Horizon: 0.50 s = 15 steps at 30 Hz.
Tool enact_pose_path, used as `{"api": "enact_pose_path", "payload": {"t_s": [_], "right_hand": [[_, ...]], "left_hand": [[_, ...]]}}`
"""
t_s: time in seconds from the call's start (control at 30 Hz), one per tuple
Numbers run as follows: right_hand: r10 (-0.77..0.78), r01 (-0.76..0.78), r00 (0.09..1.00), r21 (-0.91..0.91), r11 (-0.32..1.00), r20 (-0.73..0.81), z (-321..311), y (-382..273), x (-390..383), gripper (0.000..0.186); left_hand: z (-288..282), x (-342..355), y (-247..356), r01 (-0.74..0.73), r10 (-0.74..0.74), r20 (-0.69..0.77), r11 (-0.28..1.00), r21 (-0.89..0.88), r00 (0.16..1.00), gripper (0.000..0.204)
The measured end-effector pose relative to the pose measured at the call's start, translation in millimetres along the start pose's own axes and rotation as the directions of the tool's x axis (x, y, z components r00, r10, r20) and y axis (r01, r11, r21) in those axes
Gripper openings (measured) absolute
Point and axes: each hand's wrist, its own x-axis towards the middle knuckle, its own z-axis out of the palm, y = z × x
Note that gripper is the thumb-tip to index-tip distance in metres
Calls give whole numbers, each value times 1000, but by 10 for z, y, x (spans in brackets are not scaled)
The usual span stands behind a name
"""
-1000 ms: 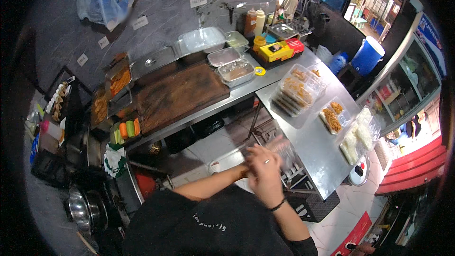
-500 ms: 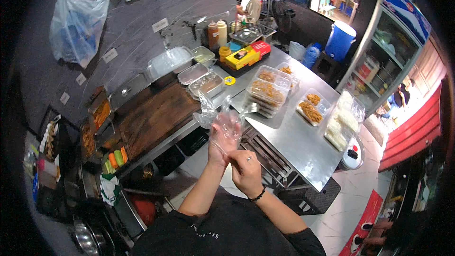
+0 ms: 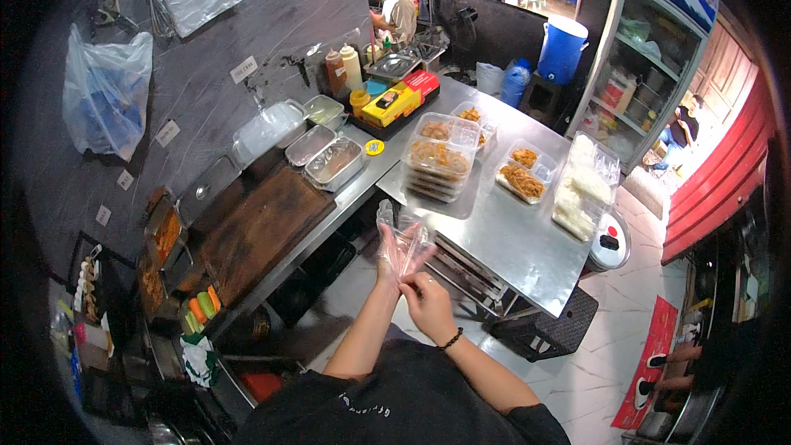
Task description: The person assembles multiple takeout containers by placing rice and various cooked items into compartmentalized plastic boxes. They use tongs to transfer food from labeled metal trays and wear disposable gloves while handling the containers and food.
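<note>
A thin clear plastic glove (image 3: 387,218) covers my left hand (image 3: 400,251), its loose film puckered past the fingertips. The fingers of that hand are stretched out inside the film, in front of the table corner. At its wrist, my right hand (image 3: 428,301) pinches the cuff of the glove between thumb and fingers; this hand is bare, with a ring, and a dark beaded bracelet is on the wrist. Just beyond the hands, a stack of clear lidded containers (image 3: 437,161) with noodle-like food stands on a metal tray (image 3: 463,208).
On the steel table (image 3: 486,235) are a divided food container (image 3: 521,177) and bagged white food (image 3: 581,189). To the left lie a wooden board (image 3: 264,227), foil trays (image 3: 335,163) and vegetables (image 3: 202,306). A yellow-red box (image 3: 400,103) sits farther back. Another person (image 3: 397,16) works beyond.
My left hand has turned, and its fingers, spread before, are now closer together inside the glove. My right hand still pinches the cuff. The view has shifted a little to the right.
</note>
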Motion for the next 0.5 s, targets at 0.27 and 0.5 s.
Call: {"api": "enact_pose_path", "payload": {"t_s": [0.27, 0.5], "right_hand": [[528, -438, 847, 475, 764, -69, -463, 731, 1, 24], [359, -280, 919, 373, 885, -162, -401, 656, 199, 19]], "left_hand": [[203, -669, -1, 579, -422, 510, 792, -195, 750, 91], [312, -670, 112, 381, -354, 176, 677, -630, 919, 81]]}}
